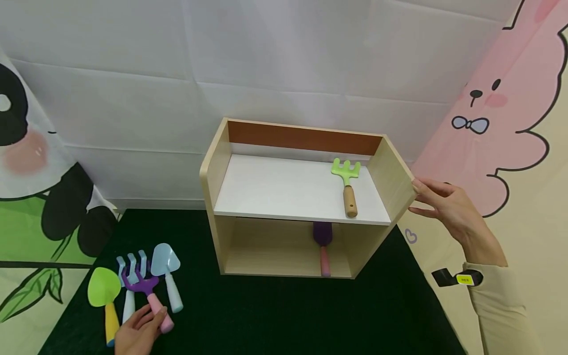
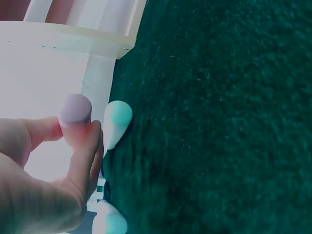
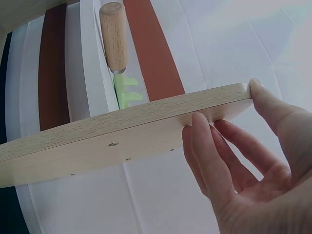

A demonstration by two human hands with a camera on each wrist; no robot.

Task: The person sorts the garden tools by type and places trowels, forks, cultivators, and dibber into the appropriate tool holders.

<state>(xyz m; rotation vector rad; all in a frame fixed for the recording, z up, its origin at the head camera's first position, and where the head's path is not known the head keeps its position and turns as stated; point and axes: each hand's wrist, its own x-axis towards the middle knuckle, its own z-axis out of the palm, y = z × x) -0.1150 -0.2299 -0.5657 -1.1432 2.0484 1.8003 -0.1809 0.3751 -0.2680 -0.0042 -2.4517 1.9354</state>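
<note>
Left hand (image 1: 139, 331), low on my head feed: thumb and fingers bent into a pinch round the pink handle of a purple toy hand rake (image 1: 143, 285). The rake is at front left, handle end toward the person, tines overlapping a light-blue rake (image 1: 129, 304); contact between the two, I can't tell. Close by on the dark green cloth (image 1: 275, 315): a light-blue trowel (image 1: 165, 259) and a lime-green trowel with yellow handle (image 1: 104, 288).

Right arm, beige sleeve (image 1: 501, 305), reaches up from lower right, wrist bent. Right hand (image 1: 452, 209), part-open, holds the right side panel of a pale wood two-tier shelf (image 1: 288, 192); my wrist feed shows thumb at the corner, fingertips against the outer face.

Shelf, upper tier: green fork with wooden handle (image 1: 350, 199). Lower: purple trowel with pink handle (image 1: 323, 234).
</note>
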